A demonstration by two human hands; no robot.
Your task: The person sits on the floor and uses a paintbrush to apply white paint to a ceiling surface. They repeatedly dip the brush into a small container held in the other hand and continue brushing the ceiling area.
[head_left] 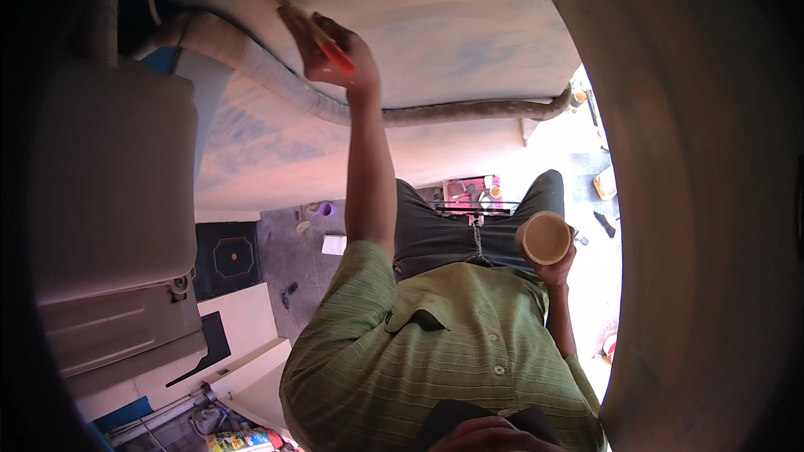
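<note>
My left hand (335,54) is raised toward the far left, its fingers closed round a paintbrush (337,57) with a red handle end. The brush's tip is at or near a wall (452,25) patchy with whitish and blue paint; whether it touches, I cannot tell. Close below that hand, a thick wrapped pipe (276,75) runs along the wall. Lower down on the right, my right hand (557,268) grips a round tub (546,238), its mouth facing up. Pale, cream-coloured paint seems to be inside. Part of the right hand is hidden behind the tub.
A large pale box-shaped unit (117,192) stands out at the left. A broad brownish surface (703,201) rises close on the right. Far below on the floor are a pink tray-like thing (459,191) with small items, a purple cup (326,209) and a white box (334,244).
</note>
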